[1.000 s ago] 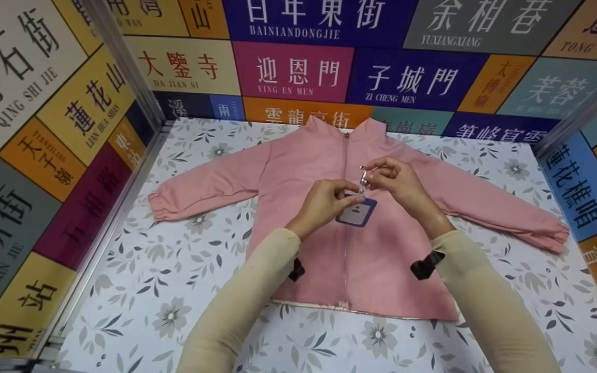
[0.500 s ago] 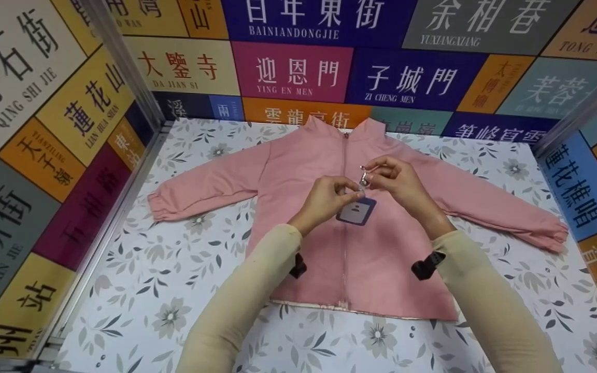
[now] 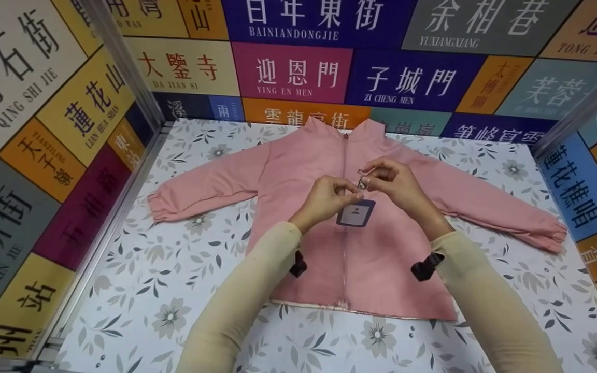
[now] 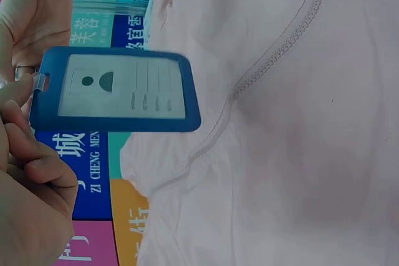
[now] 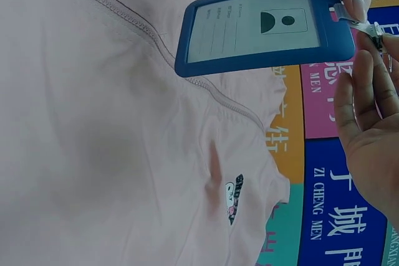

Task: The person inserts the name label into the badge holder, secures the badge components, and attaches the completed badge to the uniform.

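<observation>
A blue-framed ID badge (image 3: 355,213) hangs over the zipper of a pink jacket (image 3: 298,254) in the head view. My left hand (image 3: 324,200) pinches the clear strap at the badge's top between thumb and forefinger. Just right of it, my right hand (image 3: 397,181) pinches the small metal clip (image 3: 363,182) joined to that strap. The right wrist view shows the clear strap (image 5: 343,13) looped through the badge slot and the clip (image 5: 376,34) at the fingertips. A white card with a person icon fills the badge (image 4: 124,88) in the left wrist view.
The jacket lies face up with both sleeves spread and its zipper (image 3: 344,248) done up. A floral cloth (image 3: 171,313) covers the table. Panels with street names (image 3: 293,70) stand behind and at both sides. A small printed patch (image 5: 234,199) marks the jacket's chest.
The metal clip has tilted and dropped slightly between the right fingers, closer to the left fingertips. More of the badge's top edge shows below the left hand. The jacket has stayed put.
</observation>
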`<state>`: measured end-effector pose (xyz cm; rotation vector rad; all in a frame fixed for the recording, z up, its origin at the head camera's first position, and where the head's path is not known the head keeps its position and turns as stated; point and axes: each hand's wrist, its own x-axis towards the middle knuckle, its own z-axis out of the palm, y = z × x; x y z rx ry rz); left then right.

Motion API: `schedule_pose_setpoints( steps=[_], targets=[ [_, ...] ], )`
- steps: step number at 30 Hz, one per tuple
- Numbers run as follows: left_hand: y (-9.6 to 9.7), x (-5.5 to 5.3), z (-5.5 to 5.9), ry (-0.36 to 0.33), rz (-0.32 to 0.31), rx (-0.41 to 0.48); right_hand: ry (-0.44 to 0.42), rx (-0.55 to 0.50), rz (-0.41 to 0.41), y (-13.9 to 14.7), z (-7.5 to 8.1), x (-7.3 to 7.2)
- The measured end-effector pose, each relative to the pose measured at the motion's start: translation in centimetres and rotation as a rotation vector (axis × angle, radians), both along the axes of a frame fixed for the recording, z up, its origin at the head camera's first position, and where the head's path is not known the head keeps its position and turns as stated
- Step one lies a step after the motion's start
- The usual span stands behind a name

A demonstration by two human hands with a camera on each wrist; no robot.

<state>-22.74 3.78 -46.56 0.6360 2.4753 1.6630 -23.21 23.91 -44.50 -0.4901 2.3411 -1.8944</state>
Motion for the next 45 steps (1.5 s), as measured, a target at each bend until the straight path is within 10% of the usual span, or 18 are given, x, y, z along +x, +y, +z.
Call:
schedule_pose_setpoints(
  steps=[45],
  targets=[
    [2.2, -0.3, -1.3, -0.073, 0.034, 0.093, 0.118, -0.122, -0.198, 0.1, -1.5, 1.2]
  ],
)
